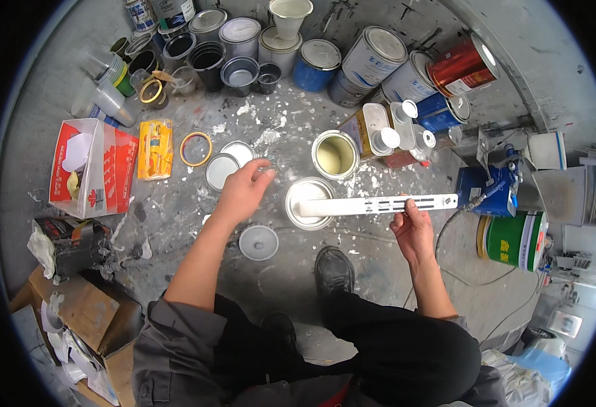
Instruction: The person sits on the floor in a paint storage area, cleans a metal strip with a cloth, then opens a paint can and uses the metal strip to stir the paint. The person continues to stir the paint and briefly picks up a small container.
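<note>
My right hand [414,234] grips a white slotted mixing stick [362,205] between thumb and fingers, near its outer end. The stick's other end, coated white, reaches over an uncovered can of white paint [292,220] on the floor. Just behind stands another uncovered can [328,159] with a pale yellowish inside. My left hand [245,188] hovers left of the paint can, fingers loosely bent, apparently holding nothing. Beside it lie two round lids, a nearer one [221,173] and a farther one [239,150]. A grey round plastic piece [259,243] lies nearer to me.
Paint cans, including a blue one [316,68], and black cups [207,64] line the back. Rectangular tins [372,119] stand right of the cans. At left are tape [196,149], a yellow packet [155,150] and a red-white box [111,176]. A hose [440,234] crosses the right floor.
</note>
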`<move>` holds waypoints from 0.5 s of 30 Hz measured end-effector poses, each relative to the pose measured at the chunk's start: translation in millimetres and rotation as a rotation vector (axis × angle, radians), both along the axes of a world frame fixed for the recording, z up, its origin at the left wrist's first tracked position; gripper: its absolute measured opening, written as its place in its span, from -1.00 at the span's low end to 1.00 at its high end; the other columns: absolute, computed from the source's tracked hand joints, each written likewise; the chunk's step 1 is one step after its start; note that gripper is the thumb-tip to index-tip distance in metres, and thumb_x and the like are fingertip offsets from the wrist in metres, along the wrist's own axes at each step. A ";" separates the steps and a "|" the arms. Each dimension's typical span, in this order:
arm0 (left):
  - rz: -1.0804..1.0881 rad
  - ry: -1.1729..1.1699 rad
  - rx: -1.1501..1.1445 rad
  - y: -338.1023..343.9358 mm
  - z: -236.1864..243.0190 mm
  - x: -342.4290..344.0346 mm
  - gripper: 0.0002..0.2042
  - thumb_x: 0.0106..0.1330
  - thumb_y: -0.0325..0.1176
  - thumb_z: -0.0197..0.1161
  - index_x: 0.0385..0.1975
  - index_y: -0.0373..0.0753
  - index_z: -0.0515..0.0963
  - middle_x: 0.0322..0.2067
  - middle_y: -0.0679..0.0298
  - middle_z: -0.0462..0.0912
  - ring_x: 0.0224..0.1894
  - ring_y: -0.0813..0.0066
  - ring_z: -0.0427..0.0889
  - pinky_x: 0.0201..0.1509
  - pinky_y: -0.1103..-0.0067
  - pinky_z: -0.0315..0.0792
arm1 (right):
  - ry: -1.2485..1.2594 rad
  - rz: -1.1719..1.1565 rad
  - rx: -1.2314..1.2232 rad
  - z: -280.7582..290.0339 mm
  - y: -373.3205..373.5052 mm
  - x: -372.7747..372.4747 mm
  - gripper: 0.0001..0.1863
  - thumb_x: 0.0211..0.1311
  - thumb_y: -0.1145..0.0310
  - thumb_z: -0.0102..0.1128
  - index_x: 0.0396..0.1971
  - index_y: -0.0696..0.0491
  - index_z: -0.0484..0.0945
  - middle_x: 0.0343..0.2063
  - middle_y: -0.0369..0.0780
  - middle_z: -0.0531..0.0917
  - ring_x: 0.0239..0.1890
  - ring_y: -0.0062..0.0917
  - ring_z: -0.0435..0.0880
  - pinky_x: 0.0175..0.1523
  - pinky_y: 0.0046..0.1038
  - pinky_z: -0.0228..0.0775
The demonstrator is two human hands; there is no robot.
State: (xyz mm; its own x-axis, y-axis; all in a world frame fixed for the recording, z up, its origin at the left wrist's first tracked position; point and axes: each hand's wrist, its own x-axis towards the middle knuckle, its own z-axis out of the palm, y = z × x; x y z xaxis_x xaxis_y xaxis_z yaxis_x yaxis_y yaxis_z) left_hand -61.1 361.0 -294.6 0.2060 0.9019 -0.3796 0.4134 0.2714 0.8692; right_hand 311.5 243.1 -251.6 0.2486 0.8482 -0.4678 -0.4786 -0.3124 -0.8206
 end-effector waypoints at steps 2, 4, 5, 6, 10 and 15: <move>-0.003 0.007 0.021 -0.3 -2.9 -2.9 -0.57 0.49 -0.08 0.24 0.19 -0.24 0.56 -0.13 0.05 0.76 -0.13 0.26 0.75 -0.01 0.39 0.58 | 0.014 -0.003 0.002 -1.8 -0.3 0.2 -0.73 0.56 0.23 0.16 0.06 0.07 0.58 -0.39 -0.38 0.64 -0.47 -0.69 0.53 -0.34 -0.52 0.41; -0.003 0.007 0.037 -0.5 -5.8 -5.2 -0.57 0.49 -0.08 0.24 0.19 -0.24 0.56 -0.14 0.05 0.76 -0.12 0.26 0.75 0.00 0.39 0.57 | 0.034 -0.006 0.005 -3.6 0.2 0.2 -0.73 0.55 0.23 0.17 0.07 0.07 0.58 -0.39 -0.38 0.64 -0.46 -0.68 0.54 -0.33 -0.52 0.43; -0.001 0.005 0.042 -0.9 -7.3 -6.3 -0.57 0.49 -0.08 0.24 0.19 -0.24 0.56 -0.14 0.05 0.76 -0.12 0.25 0.75 0.00 0.39 0.57 | 0.046 -0.016 0.005 -4.9 0.3 -0.2 -0.74 0.55 0.24 0.17 0.05 0.07 0.59 -0.39 -0.38 0.65 -0.47 -0.68 0.54 -0.35 -0.52 0.42; -0.004 0.001 0.046 -1.0 -7.0 -5.6 -0.57 0.49 -0.08 0.24 0.19 -0.24 0.56 -0.14 0.05 0.76 -0.12 0.25 0.75 0.00 0.40 0.57 | 0.057 -0.030 0.004 -6.6 -0.6 0.4 -0.74 0.55 0.25 0.18 0.04 0.07 0.60 -0.39 -0.39 0.65 -0.47 -0.67 0.55 -0.36 -0.53 0.42; -0.002 0.001 0.050 -1.1 -5.8 -4.7 -0.57 0.49 -0.08 0.24 0.18 -0.26 0.56 -0.17 0.04 0.76 -0.14 0.26 0.75 -0.01 0.40 0.57 | 0.098 -0.054 -0.013 -14.5 -3.5 1.6 -0.76 0.53 0.25 0.19 0.01 0.06 0.61 -0.38 -0.40 0.65 -0.47 -0.66 0.55 -0.37 -0.54 0.43; -0.021 0.002 0.108 -2.0 -13.7 -10.7 -0.60 0.49 -0.14 0.25 0.18 -0.27 0.56 -0.22 0.07 0.76 -0.20 0.32 0.75 -0.05 0.44 0.58 | 0.110 -0.099 -0.084 -27.0 -11.5 0.8 -0.73 0.54 0.20 0.18 0.03 0.06 0.58 -0.41 -0.39 0.62 -0.47 -0.69 0.54 -0.37 -0.55 0.48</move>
